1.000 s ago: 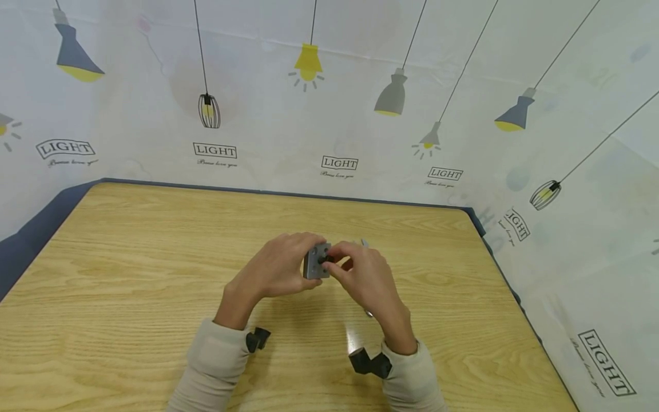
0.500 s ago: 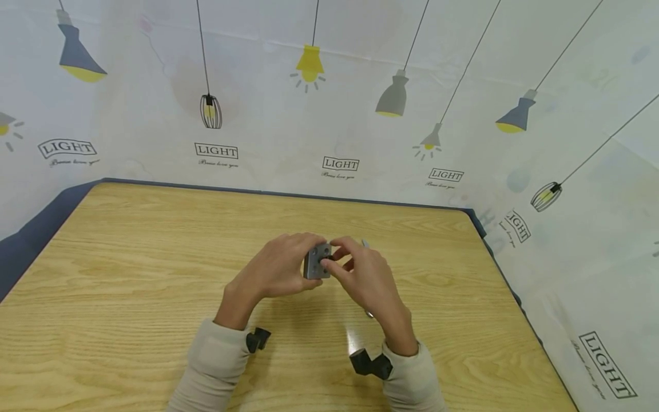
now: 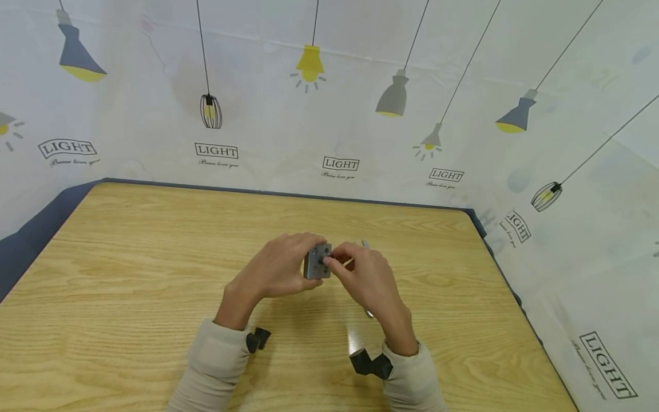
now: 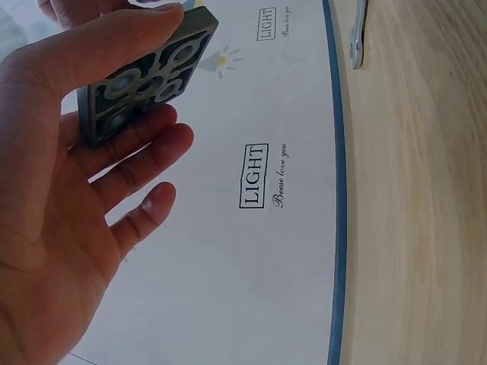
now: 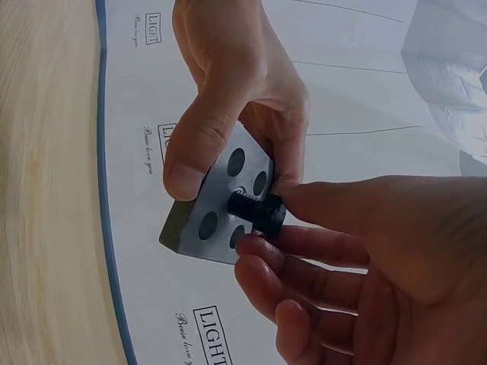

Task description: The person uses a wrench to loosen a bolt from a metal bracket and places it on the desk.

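My left hand (image 3: 280, 266) grips a small grey metal block (image 3: 317, 261) by its edges, over the middle of the table. Several round holes show in the block's face in the right wrist view. A black bolt (image 5: 257, 212) stands in the middle hole, part of its thread still visible outside. Thumb and index finger of my right hand (image 3: 368, 278) pinch the bolt's head. From the left wrist view, the block's other side (image 4: 148, 84) has recessed rings, and my left thumb lies across it.
A slim metal tool (image 3: 365, 244) lies on the wooden table (image 3: 154, 257), mostly hidden behind my right hand; one end (image 4: 358, 38) shows in the left wrist view. A printed cloth wall (image 3: 278, 126) borders the table's far and right sides.
My right thumb and index finger have shifted round the bolt head: half a second ago the index finger was raised further, and now it is back against it. The block has stayed in place.
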{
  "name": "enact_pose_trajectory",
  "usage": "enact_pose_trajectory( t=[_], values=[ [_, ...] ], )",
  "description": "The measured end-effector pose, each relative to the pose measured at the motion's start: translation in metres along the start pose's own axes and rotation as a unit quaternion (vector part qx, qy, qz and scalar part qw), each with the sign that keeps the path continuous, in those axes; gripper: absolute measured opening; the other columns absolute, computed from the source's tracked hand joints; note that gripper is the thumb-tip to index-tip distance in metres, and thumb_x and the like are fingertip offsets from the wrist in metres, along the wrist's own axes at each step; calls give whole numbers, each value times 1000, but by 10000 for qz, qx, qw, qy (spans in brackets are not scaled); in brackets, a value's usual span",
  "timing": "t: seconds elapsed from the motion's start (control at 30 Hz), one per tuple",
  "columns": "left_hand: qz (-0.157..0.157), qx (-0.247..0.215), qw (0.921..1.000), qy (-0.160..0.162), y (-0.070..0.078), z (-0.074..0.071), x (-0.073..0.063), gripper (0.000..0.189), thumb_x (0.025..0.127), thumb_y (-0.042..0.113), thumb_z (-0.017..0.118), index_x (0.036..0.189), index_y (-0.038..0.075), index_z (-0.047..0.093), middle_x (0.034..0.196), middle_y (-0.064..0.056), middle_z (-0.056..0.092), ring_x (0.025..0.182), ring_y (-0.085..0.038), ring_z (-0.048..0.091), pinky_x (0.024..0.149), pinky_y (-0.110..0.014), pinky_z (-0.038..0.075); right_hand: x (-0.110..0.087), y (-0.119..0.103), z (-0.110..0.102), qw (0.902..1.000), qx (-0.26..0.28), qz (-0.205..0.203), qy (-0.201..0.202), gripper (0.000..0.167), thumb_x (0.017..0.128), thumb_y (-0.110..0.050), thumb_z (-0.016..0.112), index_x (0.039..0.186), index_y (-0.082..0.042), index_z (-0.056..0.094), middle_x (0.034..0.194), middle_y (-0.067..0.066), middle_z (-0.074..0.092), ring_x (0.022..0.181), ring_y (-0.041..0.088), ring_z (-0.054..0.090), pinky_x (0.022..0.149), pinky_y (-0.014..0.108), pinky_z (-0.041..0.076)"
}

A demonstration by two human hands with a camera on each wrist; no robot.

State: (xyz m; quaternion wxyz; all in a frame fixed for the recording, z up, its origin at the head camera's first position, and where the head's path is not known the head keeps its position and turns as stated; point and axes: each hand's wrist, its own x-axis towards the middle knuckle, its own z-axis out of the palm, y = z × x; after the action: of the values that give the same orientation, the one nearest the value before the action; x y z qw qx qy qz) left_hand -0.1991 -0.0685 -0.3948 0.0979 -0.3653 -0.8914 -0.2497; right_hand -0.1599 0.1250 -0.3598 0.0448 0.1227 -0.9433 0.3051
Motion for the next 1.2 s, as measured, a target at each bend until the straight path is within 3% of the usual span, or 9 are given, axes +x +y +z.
enact_pose_trajectory(
  t=[1.2],
  values=[
    [31,-65,10000,19,0,1,1,67,76,32,87,132,9,58,123,-5,66,104,-21,65,92,-44,53,-1,1,0,9988,-14,-474,123,20,86,-16,78,105,-13,74,100,3,74,78,19,70,65,34,56]
  ],
)
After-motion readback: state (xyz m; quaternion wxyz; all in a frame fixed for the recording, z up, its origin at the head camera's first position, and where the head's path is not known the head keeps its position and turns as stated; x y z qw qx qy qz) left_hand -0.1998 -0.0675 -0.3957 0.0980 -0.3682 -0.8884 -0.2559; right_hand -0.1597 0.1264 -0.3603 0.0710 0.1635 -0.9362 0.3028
